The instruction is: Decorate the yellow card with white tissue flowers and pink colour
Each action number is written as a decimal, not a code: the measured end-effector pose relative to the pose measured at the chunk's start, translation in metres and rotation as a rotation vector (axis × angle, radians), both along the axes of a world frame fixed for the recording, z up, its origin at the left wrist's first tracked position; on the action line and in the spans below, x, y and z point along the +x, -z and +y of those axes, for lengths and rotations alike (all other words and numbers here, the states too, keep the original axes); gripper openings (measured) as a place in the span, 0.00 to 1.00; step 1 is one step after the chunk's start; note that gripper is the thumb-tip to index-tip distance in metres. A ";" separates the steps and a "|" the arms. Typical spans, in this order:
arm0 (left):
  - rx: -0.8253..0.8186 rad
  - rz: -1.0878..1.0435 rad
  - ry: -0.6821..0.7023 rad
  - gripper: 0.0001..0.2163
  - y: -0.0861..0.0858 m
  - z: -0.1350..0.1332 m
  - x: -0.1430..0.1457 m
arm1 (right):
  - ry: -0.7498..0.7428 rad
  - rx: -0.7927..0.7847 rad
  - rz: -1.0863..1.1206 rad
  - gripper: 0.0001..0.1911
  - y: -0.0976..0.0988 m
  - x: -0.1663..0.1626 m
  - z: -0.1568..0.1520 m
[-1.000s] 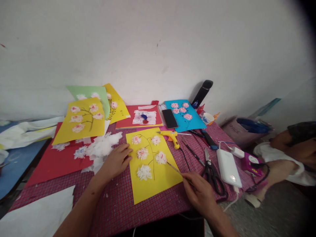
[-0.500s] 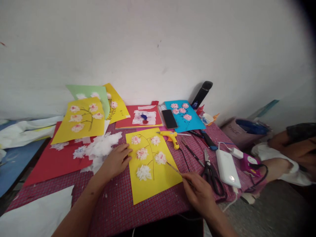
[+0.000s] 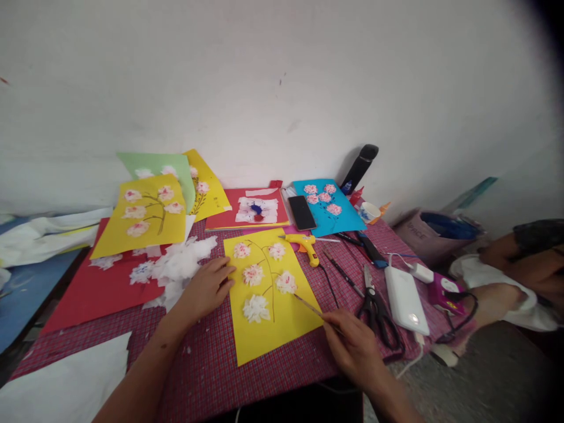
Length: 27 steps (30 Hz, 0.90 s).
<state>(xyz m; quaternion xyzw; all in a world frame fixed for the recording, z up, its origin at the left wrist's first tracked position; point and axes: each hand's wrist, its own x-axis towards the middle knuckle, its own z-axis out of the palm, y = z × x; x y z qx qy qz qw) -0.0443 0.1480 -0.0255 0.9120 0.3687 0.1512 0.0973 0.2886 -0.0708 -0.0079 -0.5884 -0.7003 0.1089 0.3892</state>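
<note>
A yellow sheet (image 3: 282, 329) with a drawn branch and several tissue flowers lies in the middle of the red checked cloth (image 3: 211, 364). My left hand (image 3: 207, 288) rests flat on the sheet's left edge, fingers stretched out. My right hand (image 3: 352, 343) is closed on a thin brush (image 3: 308, 304), whose tip points at the pink-centred flower (image 3: 286, 282) on the right of the branch. A plain white flower (image 3: 256, 308) sits lower on the sheet.
A glue gun (image 3: 306, 244), scissors (image 3: 374, 305), pens, a white power bank (image 3: 405, 299) and a phone (image 3: 302, 212) lie to the right. Other flower sheets, red paper (image 3: 97, 288) and loose tissue (image 3: 180, 264) lie left and behind. Another person (image 3: 520, 276) lies at the right.
My right hand and the brush have edged slightly left and down; the brush tip stays by the right flower. My left hand has not moved.
</note>
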 end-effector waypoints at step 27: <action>0.010 0.014 0.012 0.15 0.002 0.001 -0.002 | -0.005 0.040 0.008 0.13 0.004 0.000 0.000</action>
